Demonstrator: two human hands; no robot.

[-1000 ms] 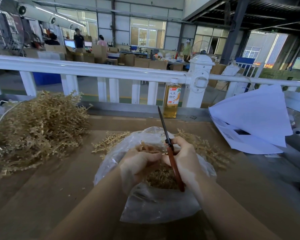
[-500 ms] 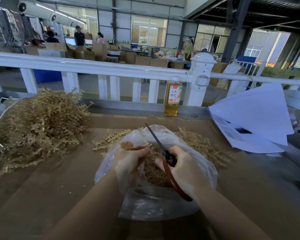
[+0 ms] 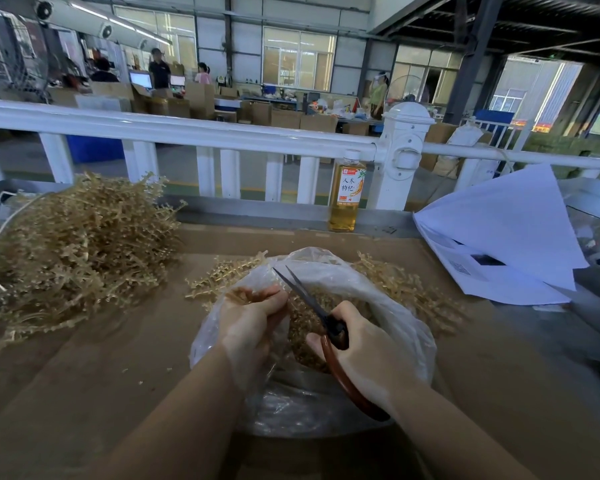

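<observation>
Since a second ago the brown-handled steel scissors [image 3: 335, 332] have swung from pointing straight up the frame to slanting toward the upper left, and their blades are now slightly parted beside the left hand [image 3: 253, 323]. That hand's fingers curl round a short gold plastic sprig [image 3: 238, 294] at frame centre, over the clear plastic bag [image 3: 407, 329]. The right hand [image 3: 368, 355] wraps its fingers round the scissor handles. The step appears to be snipping bits off the sprig into the bag. Next the blades must straddle the stem just past the fingertips and close. The bag's crinkled rim lies near the blades and could get nicked. A big heap of gold sprigs [image 3: 73, 251] sits at left, an amber drink bottle [image 3: 344, 199] by the white railing [image 3: 187, 129], and white paper sheets [image 3: 506, 230] at right.
</observation>
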